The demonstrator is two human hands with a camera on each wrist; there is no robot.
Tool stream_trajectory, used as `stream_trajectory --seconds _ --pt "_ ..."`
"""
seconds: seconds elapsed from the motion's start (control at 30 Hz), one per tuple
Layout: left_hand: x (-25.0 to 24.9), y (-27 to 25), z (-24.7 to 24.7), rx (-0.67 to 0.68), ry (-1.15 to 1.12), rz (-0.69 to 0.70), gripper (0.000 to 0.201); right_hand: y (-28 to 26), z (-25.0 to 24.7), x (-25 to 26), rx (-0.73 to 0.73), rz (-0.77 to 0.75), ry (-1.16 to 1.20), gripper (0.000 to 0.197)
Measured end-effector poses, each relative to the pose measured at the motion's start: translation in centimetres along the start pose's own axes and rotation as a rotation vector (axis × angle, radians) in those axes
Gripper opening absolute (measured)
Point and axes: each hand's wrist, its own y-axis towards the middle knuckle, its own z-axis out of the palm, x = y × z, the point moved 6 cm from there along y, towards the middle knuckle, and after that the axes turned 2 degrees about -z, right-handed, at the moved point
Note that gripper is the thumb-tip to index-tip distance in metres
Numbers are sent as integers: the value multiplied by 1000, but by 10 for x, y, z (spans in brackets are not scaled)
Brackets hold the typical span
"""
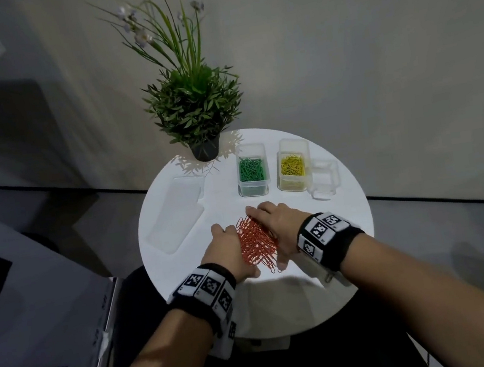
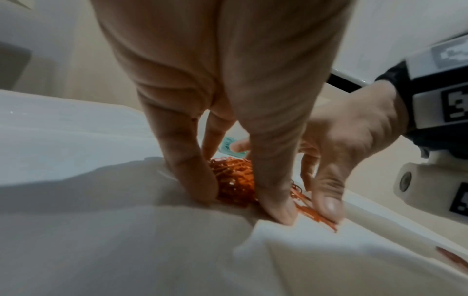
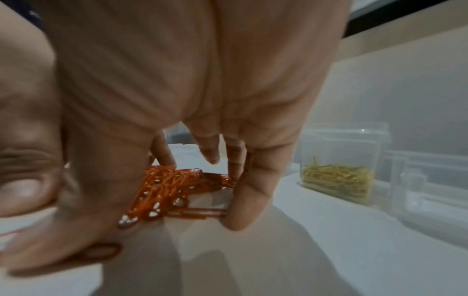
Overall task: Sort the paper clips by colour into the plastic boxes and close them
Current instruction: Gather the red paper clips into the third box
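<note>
Step in hand: gathering the orange paper clips, heaped on the white table between both hands. The left hand and right hand cup the heap's sides with relaxed fingers; neither grip is clenched or grasping. Green box and yellow box stand filled and open. The next move likely calls for scooping the heap into the empty box, then lidding all boxes. No legible writing on them; the wristbands bear coded markers.
</note>
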Motion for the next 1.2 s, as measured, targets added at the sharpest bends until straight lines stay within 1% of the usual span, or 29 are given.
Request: stream_trajectory --seconds 0.03,0.07,0.13,0.2,0.33,0.4,0.5,0.7,0.83,0.97,1.1,1.2 --pt "-2 3 -1 -13 -12 -3 80 5 -2 2 -29 -10 10 126" --pt "-3 6 -1 -28 -21 -2 76 8 -4 4 -63 -18 31 113" --pt "-6 11 -1 -60 -28 16 68 12 -6 9 -122 -32 100 82" --pt "-7 15 -2 -90 -33 29 59 10 -5 12 -165 -27 162 58" --pt "-11 22 1 -118 -15 67 39 4 2 10 -252 29 235 30" --pt "-16 24 3 -121 -7 88 29 1 5 8 -294 58 266 22" --pt "-23 28 7 -123 35 125 21 -3 8 3 -337 96 290 19" --pt "-38 35 11 -67 60 197 19 -17 10 -23 -372 185 419 21" --pt "-45 37 8 -63 37 218 16 -34 7 -50 -474 303 580 15" --pt "-53 40 1 -80 26 235 16 -50 -1 -81 -527 406 699 12" --pt "-59 45 -1 -82 50 243 16 -58 -21 -117 -621 535 682 11" --pt "-61 48 0 -73 57 236 14 -57 -45 -140 -611 635 536 17"
